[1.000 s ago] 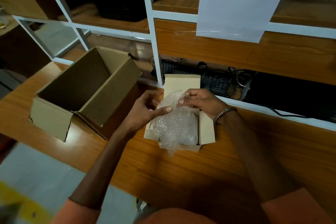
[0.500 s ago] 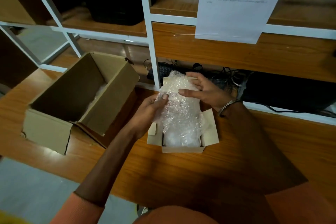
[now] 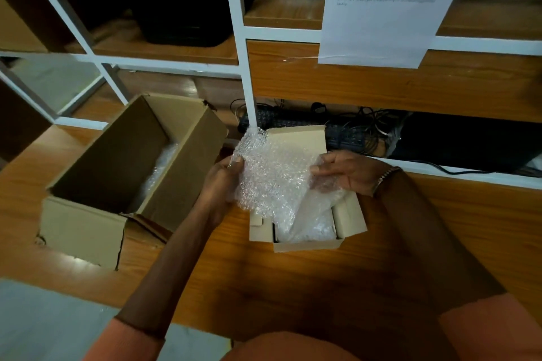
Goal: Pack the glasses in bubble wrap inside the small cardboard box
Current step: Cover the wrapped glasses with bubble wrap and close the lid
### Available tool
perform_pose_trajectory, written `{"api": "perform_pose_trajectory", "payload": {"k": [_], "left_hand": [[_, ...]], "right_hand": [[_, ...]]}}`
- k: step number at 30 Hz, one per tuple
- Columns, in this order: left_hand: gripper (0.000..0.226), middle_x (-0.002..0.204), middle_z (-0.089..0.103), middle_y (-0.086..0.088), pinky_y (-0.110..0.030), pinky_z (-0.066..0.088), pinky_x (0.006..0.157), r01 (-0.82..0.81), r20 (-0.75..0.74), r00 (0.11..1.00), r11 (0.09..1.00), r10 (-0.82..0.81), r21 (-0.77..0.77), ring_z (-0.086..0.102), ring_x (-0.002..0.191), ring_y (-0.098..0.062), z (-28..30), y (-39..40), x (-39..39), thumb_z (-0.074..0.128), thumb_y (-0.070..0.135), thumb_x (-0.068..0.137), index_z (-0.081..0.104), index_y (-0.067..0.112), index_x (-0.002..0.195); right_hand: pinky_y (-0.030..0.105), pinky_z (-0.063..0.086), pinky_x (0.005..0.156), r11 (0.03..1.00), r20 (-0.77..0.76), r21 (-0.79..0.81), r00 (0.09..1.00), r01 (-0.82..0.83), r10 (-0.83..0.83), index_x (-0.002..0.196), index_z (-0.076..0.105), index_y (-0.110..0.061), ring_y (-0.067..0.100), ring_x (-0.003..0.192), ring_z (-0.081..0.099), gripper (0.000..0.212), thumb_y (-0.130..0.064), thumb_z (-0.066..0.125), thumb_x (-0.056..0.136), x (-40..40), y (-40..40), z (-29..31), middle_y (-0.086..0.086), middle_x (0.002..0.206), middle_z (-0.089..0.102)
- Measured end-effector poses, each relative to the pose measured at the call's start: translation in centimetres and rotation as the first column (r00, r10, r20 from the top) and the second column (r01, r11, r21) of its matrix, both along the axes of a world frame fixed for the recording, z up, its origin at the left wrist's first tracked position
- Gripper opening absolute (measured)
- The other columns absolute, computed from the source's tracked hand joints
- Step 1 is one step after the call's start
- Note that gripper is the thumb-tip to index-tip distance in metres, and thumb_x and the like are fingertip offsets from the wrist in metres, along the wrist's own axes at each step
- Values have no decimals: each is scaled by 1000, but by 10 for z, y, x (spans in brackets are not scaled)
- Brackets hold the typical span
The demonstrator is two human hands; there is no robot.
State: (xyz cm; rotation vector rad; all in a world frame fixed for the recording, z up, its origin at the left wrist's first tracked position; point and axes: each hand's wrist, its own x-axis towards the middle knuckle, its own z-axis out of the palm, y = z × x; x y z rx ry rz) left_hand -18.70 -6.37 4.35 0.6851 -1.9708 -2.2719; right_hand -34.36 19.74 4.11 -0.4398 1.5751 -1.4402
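A small open cardboard box (image 3: 305, 245) sits on the wooden table, its lid flap standing up at the back. A sheet of clear bubble wrap (image 3: 275, 173) rises out of it, spread wide above the opening. My left hand (image 3: 223, 182) pinches the sheet's left edge. My right hand (image 3: 349, 170) grips its right edge, fingers curled into the wrap. More wrap fills the box bottom. The glasses are not visible; the wrap hides whatever lies inside.
A large open cardboard box (image 3: 88, 226) stands to the left with some bubble wrap inside. A white-framed wooden shelf (image 3: 249, 91) rises behind, with a taped paper sheet (image 3: 381, 9), a black keyboard and tangled cables (image 3: 346, 132) under it. The table's front edge (image 3: 88, 296) runs below.
The bubble wrap, bunched low in the small box a second ago, has been lifted and pulled apart sideways; my hands have moved away from each other to its left and right edges.
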Motion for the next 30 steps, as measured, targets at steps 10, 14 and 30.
{"api": "perform_pose_trajectory", "payload": {"k": [10,14,30], "left_hand": [[36,114,71,-26,-63,57,94,-143,122,981,988,150,-58,66,100,-36,-22,-18,-11,49,33,112,66,3,125],[36,104,65,-15,-55,55,83,-91,105,990,993,99,-76,59,95,-33,-27,-17,-11,51,34,111,63,2,123],[32,122,79,6,-35,61,98,198,-50,977,965,-209,-173,76,113,-11,-9,55,-10,63,39,105,68,24,133]], "right_hand": [[30,62,72,964,-71,256,993,-68,89,124,67,-9,23,88,74,46,-14,82,80,-20,35,9,15,105,80],[33,64,76,919,-141,389,990,62,-7,123,69,-8,22,92,75,46,-20,87,83,-27,43,-2,10,107,80],[34,65,60,917,-78,220,943,333,-324,121,60,-9,22,63,75,48,-5,88,83,14,-41,31,13,85,77]]}}
